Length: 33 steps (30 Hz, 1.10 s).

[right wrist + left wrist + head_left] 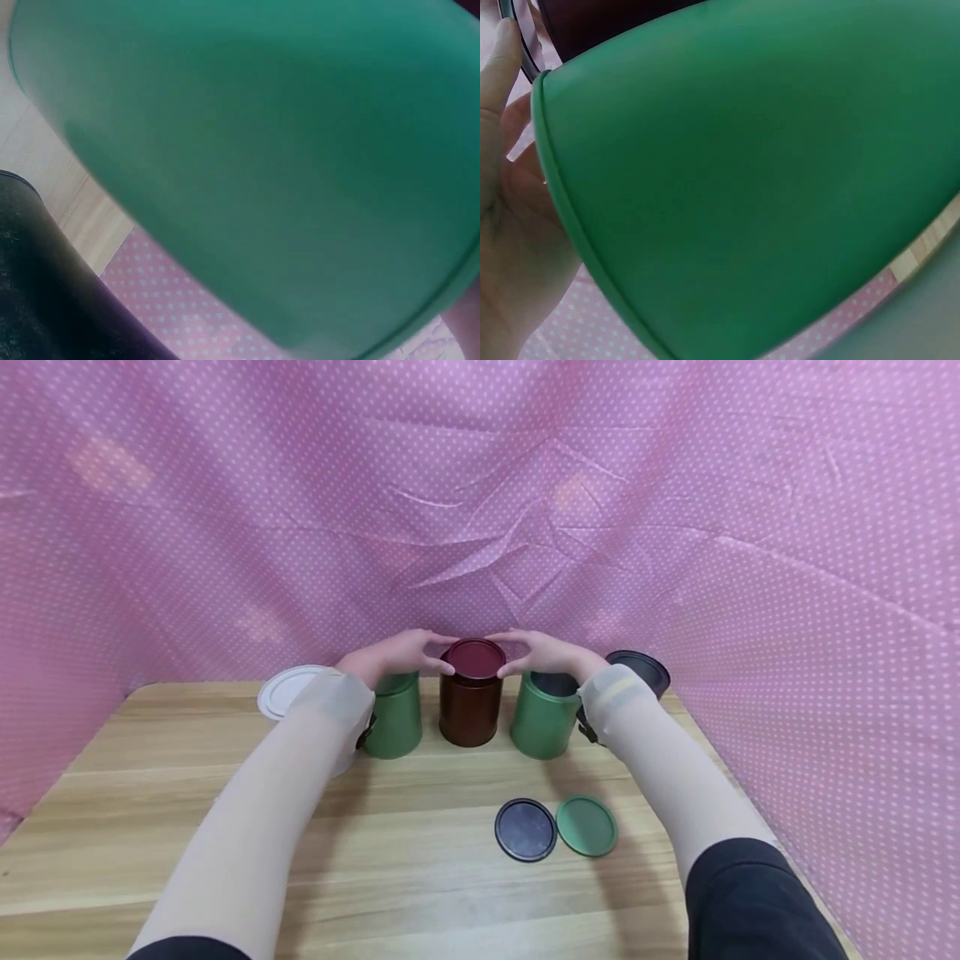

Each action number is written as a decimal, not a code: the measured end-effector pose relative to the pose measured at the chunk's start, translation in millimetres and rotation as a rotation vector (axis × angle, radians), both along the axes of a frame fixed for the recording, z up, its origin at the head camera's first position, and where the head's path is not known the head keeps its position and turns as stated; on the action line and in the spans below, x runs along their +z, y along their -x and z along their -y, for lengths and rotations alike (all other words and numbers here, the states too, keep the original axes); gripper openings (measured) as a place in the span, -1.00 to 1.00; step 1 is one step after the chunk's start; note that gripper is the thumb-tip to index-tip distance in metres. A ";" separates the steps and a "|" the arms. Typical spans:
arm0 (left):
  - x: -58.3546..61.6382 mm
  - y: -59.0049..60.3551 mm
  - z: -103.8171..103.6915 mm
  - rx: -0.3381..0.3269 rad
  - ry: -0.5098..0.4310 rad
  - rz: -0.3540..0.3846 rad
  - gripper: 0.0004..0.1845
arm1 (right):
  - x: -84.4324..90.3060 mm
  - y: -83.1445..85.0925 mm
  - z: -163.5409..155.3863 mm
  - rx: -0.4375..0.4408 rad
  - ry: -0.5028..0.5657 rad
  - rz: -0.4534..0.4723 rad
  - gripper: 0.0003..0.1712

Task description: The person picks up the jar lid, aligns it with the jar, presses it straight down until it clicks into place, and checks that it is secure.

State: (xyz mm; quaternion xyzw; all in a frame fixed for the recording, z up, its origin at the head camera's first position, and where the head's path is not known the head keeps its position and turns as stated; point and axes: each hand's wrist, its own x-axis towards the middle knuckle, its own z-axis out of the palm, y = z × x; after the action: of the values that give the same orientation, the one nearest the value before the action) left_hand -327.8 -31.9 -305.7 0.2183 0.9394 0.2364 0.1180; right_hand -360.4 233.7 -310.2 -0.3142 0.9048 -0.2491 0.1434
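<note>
A dark red lid (475, 657) sits at the top of a brown-red canister (470, 714) in the middle of the row. My left hand (401, 654) holds the lid's left edge, thumb in front and fingers behind. From the other side my right hand (546, 653) holds the right edge the same way. In the left wrist view the thumb (499, 71) meets the lid's rim, beyond a green canister (742, 172). Another green canister (247, 165) fills most of the right wrist view and hides nearly all of the right hand there.
A white-lidded canister (285, 691) stands far left, partly behind my left forearm. Far right is a black canister (647, 670). The right green canister (542, 725) has no lid on it. Nearer me, a black lid (525, 831) and a green lid (587, 825) lie flat. Pink dotted cloth (480, 485) hangs behind.
</note>
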 end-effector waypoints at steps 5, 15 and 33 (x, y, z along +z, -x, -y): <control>-1.1 0.5 -0.3 0.007 0.035 -0.001 -0.30 | -4.1 2.3 2.0 -0.004 -0.017 0.015 -0.19; -4.8 9.4 3.0 -0.041 0.081 -0.016 -0.30 | -6.5 7.4 9.2 0.000 -0.077 -0.007 -0.18; -3.2 7.9 1.4 0.026 0.070 0.085 -0.32 | -1.7 10.0 12.1 -0.047 -0.128 0.125 -0.12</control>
State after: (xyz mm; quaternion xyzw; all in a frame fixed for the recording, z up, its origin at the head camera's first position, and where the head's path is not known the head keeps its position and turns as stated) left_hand -335.7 -33.3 -309.0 0.1918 0.9440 0.2141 0.1620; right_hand -370.3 221.6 -311.8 -0.2668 0.9154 -0.2130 0.2134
